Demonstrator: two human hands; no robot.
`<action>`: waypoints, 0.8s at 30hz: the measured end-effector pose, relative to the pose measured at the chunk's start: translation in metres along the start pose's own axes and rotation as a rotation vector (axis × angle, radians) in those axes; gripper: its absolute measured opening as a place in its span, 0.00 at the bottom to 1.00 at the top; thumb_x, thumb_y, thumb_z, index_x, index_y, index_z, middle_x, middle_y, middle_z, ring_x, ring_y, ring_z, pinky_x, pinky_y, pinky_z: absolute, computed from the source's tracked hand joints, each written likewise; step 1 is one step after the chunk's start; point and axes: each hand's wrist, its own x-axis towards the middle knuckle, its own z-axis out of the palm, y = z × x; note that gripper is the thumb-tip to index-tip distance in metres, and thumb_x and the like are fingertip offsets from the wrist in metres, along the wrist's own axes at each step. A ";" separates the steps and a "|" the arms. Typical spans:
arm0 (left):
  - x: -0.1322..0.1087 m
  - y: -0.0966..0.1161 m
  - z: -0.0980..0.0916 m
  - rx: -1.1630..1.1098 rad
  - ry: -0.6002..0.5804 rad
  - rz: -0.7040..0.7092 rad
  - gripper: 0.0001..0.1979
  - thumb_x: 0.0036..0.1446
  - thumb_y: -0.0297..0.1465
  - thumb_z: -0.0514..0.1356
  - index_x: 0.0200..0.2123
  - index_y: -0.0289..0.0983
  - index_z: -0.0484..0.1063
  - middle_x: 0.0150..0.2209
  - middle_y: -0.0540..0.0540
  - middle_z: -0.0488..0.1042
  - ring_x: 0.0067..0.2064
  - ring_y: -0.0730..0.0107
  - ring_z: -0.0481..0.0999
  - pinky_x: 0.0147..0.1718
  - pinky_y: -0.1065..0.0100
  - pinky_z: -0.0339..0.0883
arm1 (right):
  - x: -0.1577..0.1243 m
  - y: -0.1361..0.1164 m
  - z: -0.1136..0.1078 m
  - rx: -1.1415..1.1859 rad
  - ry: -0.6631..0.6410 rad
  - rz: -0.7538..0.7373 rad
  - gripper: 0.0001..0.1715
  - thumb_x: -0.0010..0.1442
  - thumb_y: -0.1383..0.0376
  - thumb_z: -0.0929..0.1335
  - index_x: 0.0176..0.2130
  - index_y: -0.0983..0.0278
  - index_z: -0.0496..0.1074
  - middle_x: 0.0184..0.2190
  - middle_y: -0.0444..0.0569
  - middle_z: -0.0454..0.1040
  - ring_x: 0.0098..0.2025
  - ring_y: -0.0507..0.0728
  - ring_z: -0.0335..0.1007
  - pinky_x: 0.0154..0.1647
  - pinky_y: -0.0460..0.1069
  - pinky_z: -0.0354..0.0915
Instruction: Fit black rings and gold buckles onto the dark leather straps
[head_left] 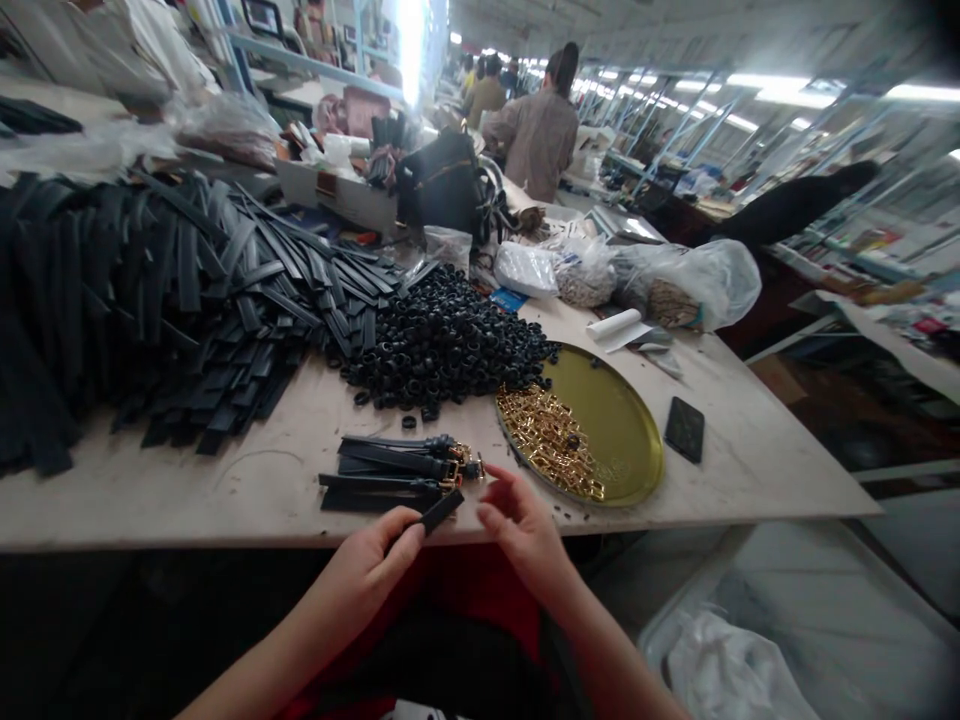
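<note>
Your left hand [379, 550] pinches a short, flat, dark strap [442, 511] between thumb and fingers, its free end angled up to the right above the front edge of the pale, scuffed worktable [780, 470]. Your right hand [521, 520] is apart from the left, thumb and forefinger spread with nothing visible between them. Its forefinger tip is right by the ends of a small row of black straps with gold buckles [394, 466]; you cannot tell from here whether it touches them. Those lie side by side on the table, just beyond your left hand. To their right, a round, gold-coloured tray [626, 430] bears a heap of small gold metal buckles [551, 435]. Behind the row rises a mound of small black loops [442, 340], with a large pile of long black strips [172, 260] on the left.
</note>
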 end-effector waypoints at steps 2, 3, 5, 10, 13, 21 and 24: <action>0.005 -0.001 0.000 -0.167 -0.011 -0.128 0.13 0.52 0.42 0.55 0.28 0.37 0.65 0.18 0.56 0.59 0.18 0.78 0.57 0.17 0.77 0.50 | 0.024 0.002 -0.037 -0.395 0.173 -0.104 0.13 0.56 0.60 0.63 0.41 0.63 0.68 0.33 0.48 0.69 0.35 0.55 0.65 0.37 0.50 0.61; 0.007 0.000 0.001 -0.244 -0.014 -0.188 0.13 0.51 0.42 0.55 0.27 0.38 0.62 0.16 0.58 0.54 0.16 0.80 0.52 0.15 0.78 0.44 | 0.038 0.002 -0.054 -0.591 0.253 -0.148 0.12 0.57 0.61 0.63 0.38 0.64 0.69 0.34 0.50 0.69 0.36 0.57 0.65 0.39 0.51 0.60; 0.009 0.004 0.005 -0.334 -0.014 -0.257 0.15 0.49 0.43 0.56 0.25 0.38 0.58 0.15 0.59 0.50 0.16 0.82 0.46 0.14 0.78 0.38 | 0.065 0.004 -0.078 -0.900 0.258 -0.129 0.12 0.58 0.63 0.60 0.36 0.64 0.70 0.35 0.52 0.70 0.37 0.57 0.65 0.40 0.51 0.58; 0.011 0.012 0.014 -0.303 -0.062 -0.268 0.17 0.48 0.45 0.55 0.23 0.38 0.55 0.15 0.60 0.49 0.15 0.82 0.45 0.13 0.78 0.37 | 0.108 0.011 -0.089 -1.129 0.117 0.033 0.10 0.55 0.62 0.63 0.29 0.64 0.71 0.32 0.51 0.71 0.33 0.56 0.66 0.33 0.49 0.56; 0.010 0.008 0.015 -0.253 -0.083 -0.268 0.18 0.47 0.46 0.54 0.23 0.39 0.54 0.15 0.60 0.49 0.16 0.82 0.47 0.13 0.78 0.38 | 0.114 0.015 -0.088 -1.099 0.095 0.065 0.08 0.53 0.62 0.64 0.28 0.64 0.70 0.31 0.49 0.72 0.32 0.54 0.65 0.31 0.47 0.54; 0.004 0.009 0.022 -0.126 -0.109 -0.164 0.17 0.50 0.46 0.50 0.24 0.38 0.54 0.14 0.60 0.51 0.15 0.82 0.48 0.13 0.77 0.40 | 0.112 0.016 -0.095 -0.969 0.035 0.107 0.05 0.50 0.66 0.65 0.25 0.65 0.69 0.27 0.47 0.72 0.28 0.52 0.63 0.28 0.46 0.52; -0.002 0.007 0.022 -0.148 -0.113 -0.147 0.17 0.50 0.46 0.50 0.25 0.38 0.55 0.13 0.61 0.51 0.14 0.82 0.47 0.13 0.77 0.40 | 0.111 0.012 -0.098 -0.874 -0.011 0.103 0.05 0.48 0.65 0.66 0.23 0.65 0.68 0.22 0.45 0.70 0.26 0.52 0.62 0.27 0.46 0.52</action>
